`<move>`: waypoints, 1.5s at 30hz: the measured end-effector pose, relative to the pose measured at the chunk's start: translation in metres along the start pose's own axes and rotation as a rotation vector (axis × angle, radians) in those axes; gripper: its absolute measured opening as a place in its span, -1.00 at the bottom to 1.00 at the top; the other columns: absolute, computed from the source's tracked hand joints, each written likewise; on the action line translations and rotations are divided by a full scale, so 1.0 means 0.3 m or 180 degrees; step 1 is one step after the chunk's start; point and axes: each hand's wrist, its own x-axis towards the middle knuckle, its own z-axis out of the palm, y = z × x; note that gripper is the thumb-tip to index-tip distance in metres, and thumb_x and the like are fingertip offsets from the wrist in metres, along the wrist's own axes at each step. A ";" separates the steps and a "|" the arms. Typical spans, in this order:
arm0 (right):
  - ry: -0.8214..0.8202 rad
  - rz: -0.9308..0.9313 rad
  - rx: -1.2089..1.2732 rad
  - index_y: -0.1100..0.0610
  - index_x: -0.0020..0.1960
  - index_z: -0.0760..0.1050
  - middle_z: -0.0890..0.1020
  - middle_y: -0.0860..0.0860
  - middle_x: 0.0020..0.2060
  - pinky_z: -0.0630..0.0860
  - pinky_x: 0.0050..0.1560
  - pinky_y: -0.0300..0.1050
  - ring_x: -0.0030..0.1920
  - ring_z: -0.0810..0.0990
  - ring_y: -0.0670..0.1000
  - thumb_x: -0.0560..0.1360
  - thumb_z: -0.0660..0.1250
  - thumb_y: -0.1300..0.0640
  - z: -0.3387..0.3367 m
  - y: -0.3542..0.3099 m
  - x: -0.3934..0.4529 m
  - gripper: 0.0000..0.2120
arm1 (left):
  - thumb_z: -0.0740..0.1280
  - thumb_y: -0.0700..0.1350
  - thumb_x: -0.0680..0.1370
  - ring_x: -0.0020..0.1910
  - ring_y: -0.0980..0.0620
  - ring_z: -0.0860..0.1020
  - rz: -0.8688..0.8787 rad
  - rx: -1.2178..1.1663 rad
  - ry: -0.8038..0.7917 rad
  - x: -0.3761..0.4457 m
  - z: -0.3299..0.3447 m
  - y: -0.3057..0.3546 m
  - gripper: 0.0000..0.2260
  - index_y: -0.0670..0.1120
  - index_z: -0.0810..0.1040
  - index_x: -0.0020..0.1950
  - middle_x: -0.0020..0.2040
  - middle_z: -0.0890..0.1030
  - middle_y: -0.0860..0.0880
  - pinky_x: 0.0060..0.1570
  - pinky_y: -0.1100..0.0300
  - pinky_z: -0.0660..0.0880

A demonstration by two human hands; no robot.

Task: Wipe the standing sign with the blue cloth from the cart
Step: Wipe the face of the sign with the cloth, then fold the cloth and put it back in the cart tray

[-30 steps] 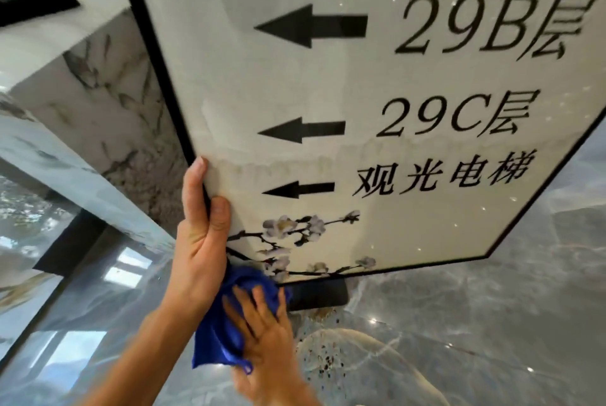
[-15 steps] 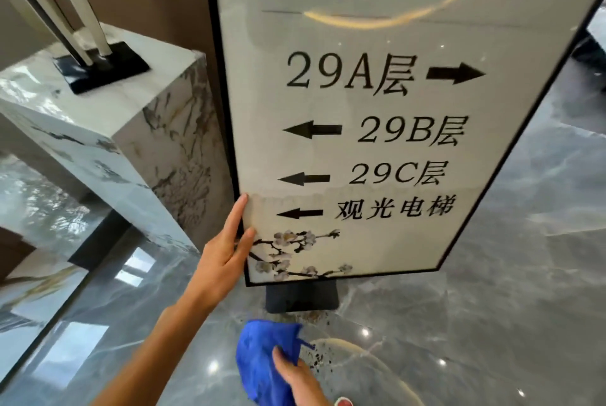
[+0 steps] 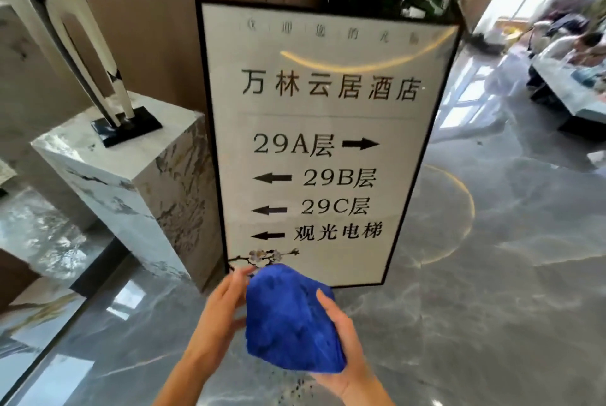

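Standing sign [image 3: 323, 143] stands upright on the glossy grey marble floor [image 3: 475, 323], black-framed, arrows and floor numbers facing us, just right of a marble pedestal [image 3: 131, 176] carrying a black-and-white sculpture [image 3: 82, 44]. Near, both hands have the bunched blue cloth [image 3: 290, 320] in front of the sign's lower edge: the right hand [image 3: 341, 350] cups it from beneath, thumb curled over, while the left hand [image 3: 219, 317] touches its left side with relaxed fingers.
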 end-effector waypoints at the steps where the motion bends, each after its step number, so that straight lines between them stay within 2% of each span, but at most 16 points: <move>1: -0.0042 -0.0048 -0.0073 0.27 0.43 0.46 0.48 0.28 0.41 0.17 0.57 0.22 0.44 0.43 0.29 0.58 0.29 -0.04 0.007 -0.013 -0.014 -0.47 | 0.24 0.48 0.44 0.19 0.07 0.64 -0.0201 -0.0221 -0.0241 -0.017 0.035 0.010 -0.42 0.14 0.62 0.26 0.22 0.68 0.00 0.04 0.08 0.59; 4: -0.0356 -0.0248 -0.0071 0.26 0.46 0.41 0.44 0.29 0.44 0.19 0.56 0.24 0.46 0.41 0.29 0.60 0.30 -0.07 0.051 -0.071 -0.069 -0.44 | 0.20 0.44 0.52 0.40 -0.09 0.50 -0.0555 -0.0885 -0.0709 -0.058 0.116 0.046 -0.32 -0.02 0.55 0.40 0.41 0.54 -0.15 0.31 -0.03 0.41; 8: -0.0525 -0.0232 -0.0188 0.29 0.44 0.44 0.48 0.29 0.41 0.36 0.47 0.20 0.41 0.47 0.27 0.60 0.28 -0.13 0.069 -0.152 -0.116 -0.41 | 0.43 0.24 0.50 0.37 -0.20 0.52 -0.0641 -0.1447 -0.0918 -0.075 0.191 0.126 -0.43 -0.14 0.59 0.34 0.38 0.54 -0.24 0.15 -0.03 0.58; 10: -0.0618 -0.0232 -0.0180 0.32 0.39 0.48 0.54 0.30 0.34 0.51 0.33 0.17 0.32 0.56 0.27 0.56 0.29 -0.12 0.076 -0.197 -0.130 -0.40 | 0.55 0.08 0.44 0.31 -0.23 0.57 -0.0631 -0.1415 -0.0939 -0.070 0.218 0.165 -0.44 -0.20 0.59 0.33 0.33 0.57 -0.27 0.07 -0.04 0.61; 13: -0.0624 -0.0337 -0.0440 0.30 0.35 0.53 0.58 0.29 0.31 0.58 0.22 0.13 0.28 0.60 0.24 0.60 0.22 -0.19 0.091 -0.265 -0.161 -0.40 | 0.52 0.02 0.48 0.29 -0.24 0.58 -0.0542 -0.1355 -0.0925 -0.078 0.254 0.219 -0.48 -0.16 0.55 0.37 0.33 0.59 -0.25 0.09 -0.08 0.61; 17: -0.0496 -0.0406 -0.1031 0.22 0.38 0.52 0.55 0.25 0.36 0.36 0.47 0.19 0.40 0.50 0.23 0.61 0.14 -0.28 0.115 -0.337 -0.185 -0.35 | 0.43 0.06 0.55 0.26 -0.22 0.60 -0.0443 -0.1099 -0.0831 -0.080 0.286 0.282 -0.62 -0.09 0.61 0.31 0.28 0.63 -0.21 0.12 -0.11 0.59; 20: -0.0311 -0.0401 -0.1517 0.15 0.33 0.58 0.61 0.20 0.30 0.49 0.36 0.12 0.32 0.58 0.19 0.55 0.14 -0.36 0.133 -0.380 -0.189 -0.32 | 0.35 0.07 0.60 0.12 -0.17 0.68 -0.0399 -0.0667 -0.0622 -0.079 0.287 0.332 -0.67 -0.10 0.63 0.25 0.16 0.70 -0.17 -0.08 -0.03 0.65; 24: -0.0138 -0.0519 -0.1893 0.10 0.32 0.60 0.64 0.14 0.27 0.42 0.44 0.17 0.30 0.61 0.16 0.54 0.17 -0.39 0.145 -0.423 -0.194 -0.34 | 0.36 0.01 0.60 0.04 -0.09 0.71 -0.0235 -0.0239 -0.0493 -0.062 0.274 0.388 -0.70 -0.18 0.63 0.20 0.07 0.73 -0.17 -0.16 0.10 0.66; 28: -0.0088 -0.0866 -0.1936 0.11 0.28 0.62 0.67 0.13 0.24 0.48 0.39 0.15 0.27 0.63 0.13 0.57 0.27 -0.25 0.162 -0.464 -0.207 -0.49 | 0.38 0.06 0.58 0.03 -0.07 0.71 0.0035 0.0229 -0.0428 -0.041 0.282 0.448 -0.69 -0.17 0.65 0.14 0.02 0.74 -0.13 0.06 -0.05 0.64; 32: 0.0012 -0.1149 -0.2011 0.17 0.21 0.65 0.71 0.13 0.15 0.59 0.23 0.08 0.19 0.68 0.12 0.52 0.41 -0.10 0.194 -0.501 -0.225 -0.60 | 0.40 0.02 0.58 -0.05 -0.01 0.73 0.0293 0.0425 -0.0394 -0.026 0.294 0.508 -0.75 -0.14 0.67 0.11 -0.02 0.75 -0.10 -0.19 0.17 0.62; 34: 0.0072 -0.1285 -0.2135 0.16 0.19 0.65 0.73 0.11 0.08 0.64 0.08 0.06 0.09 0.71 0.10 0.46 0.48 -0.09 0.208 -0.527 -0.235 -0.59 | 0.42 -0.04 0.57 -0.03 -0.01 0.72 0.0392 0.0387 -0.0479 -0.021 0.288 0.537 -0.78 -0.13 0.65 0.14 0.02 0.74 -0.11 -0.19 0.16 0.63; 36: 0.0136 -0.1490 -0.2137 0.13 0.24 0.59 0.73 0.12 -0.03 0.63 -0.13 -0.03 -0.10 0.70 0.06 0.36 0.56 -0.04 0.217 -0.551 -0.246 -0.49 | 0.44 -0.10 0.56 0.01 -0.06 0.72 0.0452 0.0362 -0.0536 -0.011 0.273 0.564 -0.77 -0.10 0.60 0.19 0.06 0.73 -0.12 -0.14 0.04 0.65; 37: 0.0147 -0.1587 -0.2056 0.07 0.29 0.52 0.72 0.15 -0.06 0.61 -0.17 -0.04 -0.14 0.69 0.07 0.32 0.59 0.03 0.217 -0.562 -0.250 -0.42 | 0.46 -0.13 0.55 0.01 -0.10 0.72 0.0472 0.0348 -0.0509 -0.001 0.265 0.575 -0.74 -0.08 0.56 0.22 0.07 0.73 -0.13 -0.11 -0.03 0.65; 40: -0.0019 -0.1788 -0.2239 -0.20 0.29 0.42 0.73 0.22 -0.06 0.63 -0.11 0.00 -0.06 0.71 0.16 0.38 0.58 0.24 0.219 -0.588 -0.255 -0.37 | 0.47 -0.26 0.53 0.04 -0.19 0.69 0.0659 0.0507 -0.0386 0.025 0.244 0.599 -0.56 0.01 0.41 0.32 0.12 0.67 -0.22 -0.01 -0.12 0.65; 42: -0.0032 -0.1928 -0.2761 -0.13 0.29 0.51 0.74 0.17 0.00 0.64 0.03 0.04 0.04 0.71 0.16 0.42 0.53 0.26 0.229 -0.593 -0.258 -0.47 | 0.45 -0.32 0.52 0.06 -0.20 0.68 0.0841 0.0769 -0.0416 0.036 0.239 0.609 -0.45 0.12 0.35 0.36 0.13 0.65 -0.22 0.07 -0.13 0.63; 45: 0.0279 -0.2145 -0.3210 -0.07 0.21 0.63 0.75 -0.04 0.03 0.64 0.13 -0.08 0.09 0.71 -0.01 0.42 0.53 0.26 0.241 -0.595 -0.255 -0.58 | 0.45 -0.36 0.48 0.04 -0.17 0.67 0.1125 0.1357 -0.0495 0.039 0.243 0.629 -0.53 0.14 0.53 0.22 0.08 0.66 -0.15 0.10 -0.18 0.61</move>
